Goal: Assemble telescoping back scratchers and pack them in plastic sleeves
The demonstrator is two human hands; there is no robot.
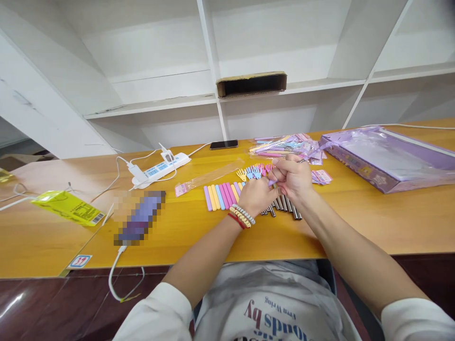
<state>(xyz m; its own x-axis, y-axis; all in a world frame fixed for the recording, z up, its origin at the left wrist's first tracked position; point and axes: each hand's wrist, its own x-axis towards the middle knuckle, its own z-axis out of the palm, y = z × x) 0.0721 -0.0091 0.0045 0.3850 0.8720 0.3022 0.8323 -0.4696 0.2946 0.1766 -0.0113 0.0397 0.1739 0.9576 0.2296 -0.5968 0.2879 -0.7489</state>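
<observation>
My left hand is closed around the purple handle of a back scratcher. My right hand is closed beside it on the same back scratcher, and a purple claw head sticks out past its fingers to the upper right. Under and beside my left hand lies a row of pastel handles in purple, yellow, blue and pink. Just beyond it are yellow, blue and pink claw heads. Several metal tubes lie below my hands, partly hidden by them.
Bagged back scratchers are piled at the back, beside an open purple box. A clear plastic sleeve, a black phone, a white power strip, a blurred phone-like device and a yellow carton lie leftward. Shelves stand behind.
</observation>
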